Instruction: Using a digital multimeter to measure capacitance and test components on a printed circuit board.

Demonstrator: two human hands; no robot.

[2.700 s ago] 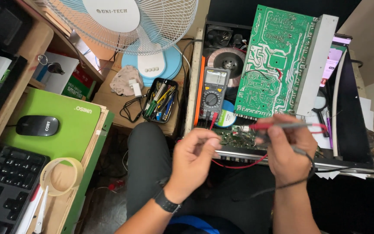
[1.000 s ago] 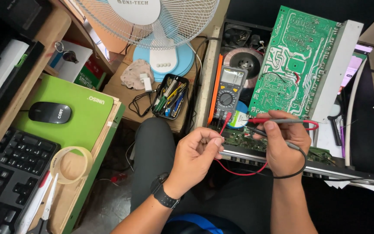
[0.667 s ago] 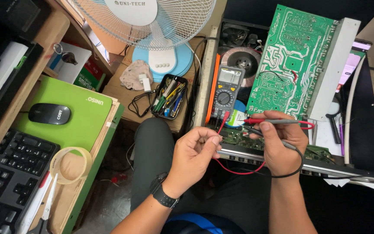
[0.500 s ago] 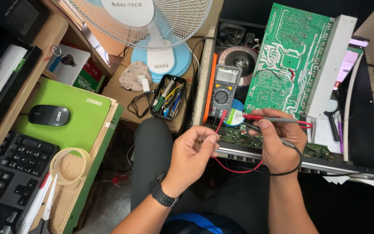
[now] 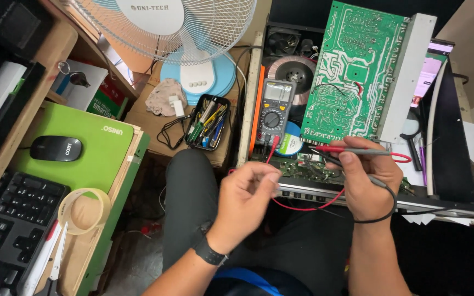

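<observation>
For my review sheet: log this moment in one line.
right hand: holds red probe and black probe | left hand: loosely closed, beside red lead | multimeter: leaning by green circuit board

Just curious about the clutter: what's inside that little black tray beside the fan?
The black tray holds a packed jumble of pens and slim hand tools, handles green, yellow and blue. What lies underneath them is covered.

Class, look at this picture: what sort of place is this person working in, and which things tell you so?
Probably an electronics repair bench: a multimeter, an upright green circuit board, and a red test probe in the right hand.
</observation>
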